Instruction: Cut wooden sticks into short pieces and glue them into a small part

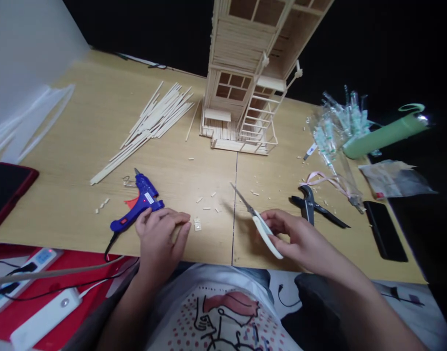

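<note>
My right hand [291,234] grips white-handled scissors [265,234], whose blades point up and left over the table. My left hand [163,231] rests at the table's front edge, fingers curled and thumb apart, with nothing visible in it. Just beyond its fingers lies a blue glue gun [141,202] with a small red light and its nozzle pointing away. A tiny pale piece [197,224] sits right of my left thumb, and several short stick offcuts [206,208] are scattered past it.
A wooden stick model house [226,109] stands at the back. Left of it is a pile of thin sticks [153,117]. Black cutters [308,204], a black phone [386,231], a green bottle [387,134] and clear plastic wrappers lie on the right. A red-cased phone [7,190] lies far left.
</note>
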